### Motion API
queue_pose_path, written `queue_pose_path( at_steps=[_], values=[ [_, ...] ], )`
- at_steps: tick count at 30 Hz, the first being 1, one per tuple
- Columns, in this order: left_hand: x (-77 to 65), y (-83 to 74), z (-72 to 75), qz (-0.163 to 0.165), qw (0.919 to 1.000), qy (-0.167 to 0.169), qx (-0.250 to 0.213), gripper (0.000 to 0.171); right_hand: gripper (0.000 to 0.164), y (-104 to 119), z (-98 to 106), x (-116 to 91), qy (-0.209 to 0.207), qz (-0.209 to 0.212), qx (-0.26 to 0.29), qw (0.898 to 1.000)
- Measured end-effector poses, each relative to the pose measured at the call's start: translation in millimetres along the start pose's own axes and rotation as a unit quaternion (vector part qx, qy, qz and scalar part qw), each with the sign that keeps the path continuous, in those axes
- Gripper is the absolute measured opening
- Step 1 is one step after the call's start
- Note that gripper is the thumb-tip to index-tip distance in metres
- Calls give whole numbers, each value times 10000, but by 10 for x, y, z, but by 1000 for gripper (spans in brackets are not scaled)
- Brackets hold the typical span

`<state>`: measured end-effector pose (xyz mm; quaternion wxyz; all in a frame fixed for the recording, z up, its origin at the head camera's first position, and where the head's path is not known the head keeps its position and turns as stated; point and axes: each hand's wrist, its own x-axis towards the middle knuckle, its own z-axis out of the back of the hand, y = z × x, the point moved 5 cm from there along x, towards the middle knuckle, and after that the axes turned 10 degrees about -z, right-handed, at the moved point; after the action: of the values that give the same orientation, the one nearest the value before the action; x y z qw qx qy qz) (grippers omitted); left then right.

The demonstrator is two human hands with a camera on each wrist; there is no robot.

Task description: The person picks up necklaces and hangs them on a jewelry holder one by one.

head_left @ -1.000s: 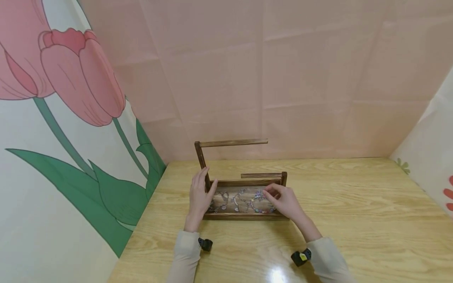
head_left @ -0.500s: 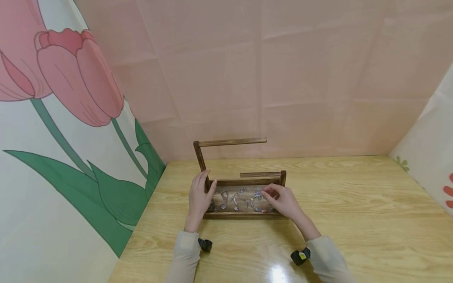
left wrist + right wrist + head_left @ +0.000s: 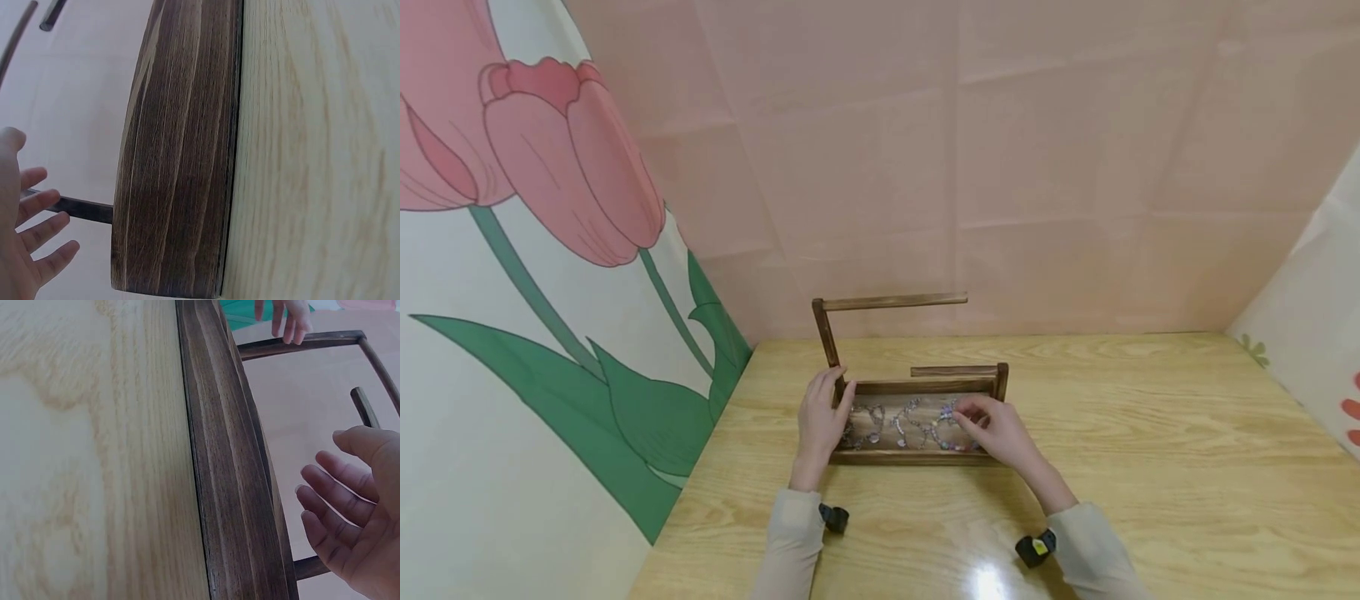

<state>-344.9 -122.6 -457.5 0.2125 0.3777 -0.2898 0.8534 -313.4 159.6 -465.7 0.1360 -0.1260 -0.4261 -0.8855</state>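
Observation:
A dark wooden jewellery box [image 3: 917, 458] with a low tray and tall side posts stands on the table. Inside lie several bracelets: silvery chain ones with charms [image 3: 877, 417] at the left and centre, and one with coloured beads [image 3: 946, 412] at the right. My left hand [image 3: 822, 421] is at the left end, its fingers spread beside the left post [image 3: 825, 337]. Over the right part of the tray is my right hand [image 3: 1002, 427], fingers loosely bent near the coloured beads. The right wrist view shows nothing between its thumb and fingers [image 3: 337, 497].
From the left post a long wooden bar [image 3: 895, 302] reaches right, high above the tray. A shorter bar [image 3: 955, 372] runs left from the low right post. The light wooden table [image 3: 1150, 467] extends around the box, with a pink backdrop [image 3: 1037, 167] behind.
My left hand has slid slightly down along the left post, towards me. The right hand stays over the tray with barely any shift. The bracelets look unmoved.

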Motion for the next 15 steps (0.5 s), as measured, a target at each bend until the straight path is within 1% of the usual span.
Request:
queue_pose_path(
  at_steps=[6,9,12,15],
  values=[
    [-23,36,-14,94,9999,36,141,36,8,-33,-30,4,24,0,-44,10000],
    [-39,66,-22,190,9996,53,201,35,6,-53,-45,8,45,6,-61,10000],
    [-47,93,-23,295,9994,55,175,34,7,-70,-57,13,80,-11,-93,9999],
    [-44,113,-20,311,9993,71,212,34,8,-79,-63,18,117,-60,-102,9999]
  ],
)
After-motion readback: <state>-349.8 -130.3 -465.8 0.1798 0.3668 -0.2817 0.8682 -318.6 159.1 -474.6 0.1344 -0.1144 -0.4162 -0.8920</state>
